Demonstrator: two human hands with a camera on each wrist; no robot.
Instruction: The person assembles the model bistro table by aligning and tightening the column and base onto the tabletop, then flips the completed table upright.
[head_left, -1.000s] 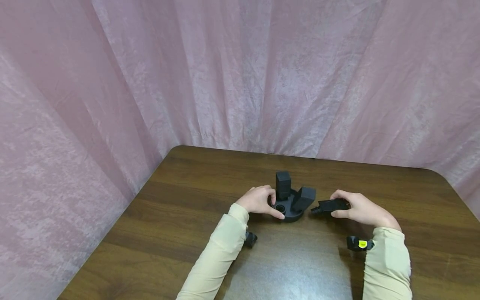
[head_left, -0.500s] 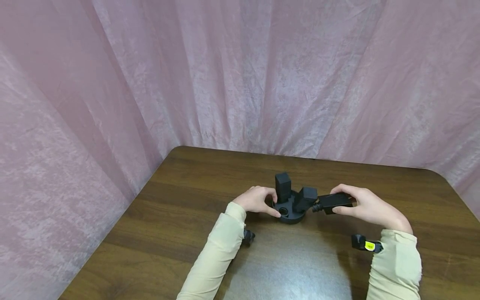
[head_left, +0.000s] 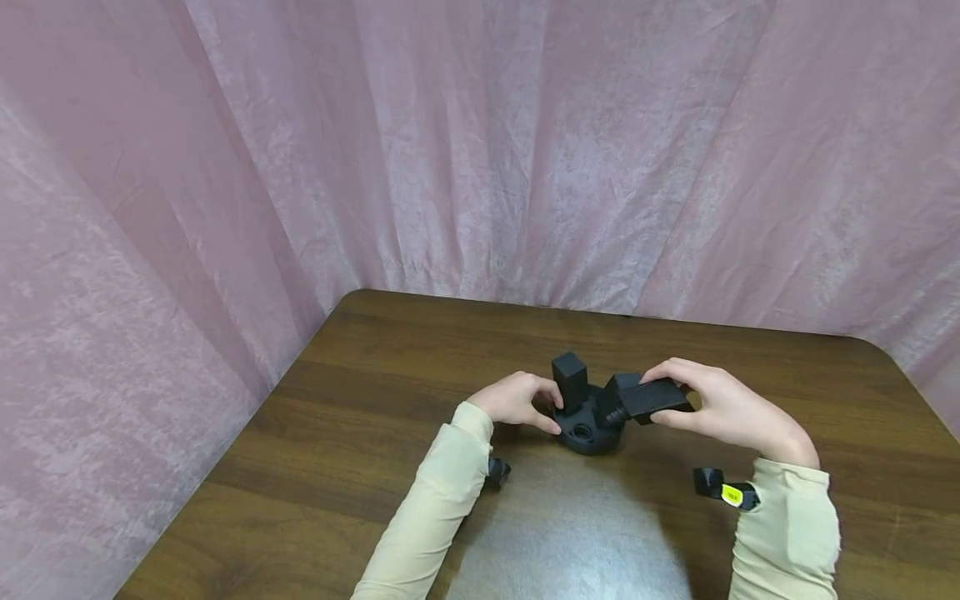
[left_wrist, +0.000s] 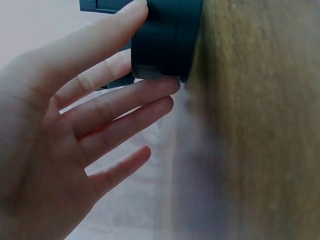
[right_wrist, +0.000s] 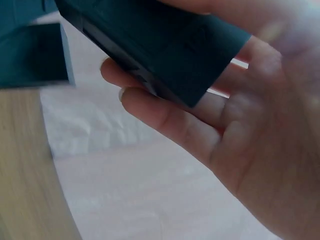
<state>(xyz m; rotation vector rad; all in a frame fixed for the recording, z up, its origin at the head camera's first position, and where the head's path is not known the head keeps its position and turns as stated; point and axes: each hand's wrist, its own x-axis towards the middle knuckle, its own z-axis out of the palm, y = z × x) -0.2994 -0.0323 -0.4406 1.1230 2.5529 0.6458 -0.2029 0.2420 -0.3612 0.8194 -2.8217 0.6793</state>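
On the table sits a round black base (head_left: 591, 443) with a round hole (head_left: 581, 432) on its near side. My left hand (head_left: 516, 398) grips its left edge between thumb and fingers; in the left wrist view the thumb and fingertips touch the side wall of the base (left_wrist: 165, 42). Two black rectangular blocks rise from the base: one upright block (head_left: 570, 377) at the back, one tilted block (head_left: 621, 385) leaning right. My right hand (head_left: 727, 408) pinches a loose black block (head_left: 658, 398), its ridged stub (head_left: 617, 415) pointing left over the base's right side.
The brown wooden table (head_left: 360, 467) has a far edge against a pink curtain (head_left: 480, 167). Small black wrist cameras are worn at both sleeves, the right one (head_left: 726, 487) with a yellow label.
My right hand has lifted the loose block and brought it left, so its stub overlaps the base's right side. The base, with my left hand on it, has shifted slightly right and nearer.
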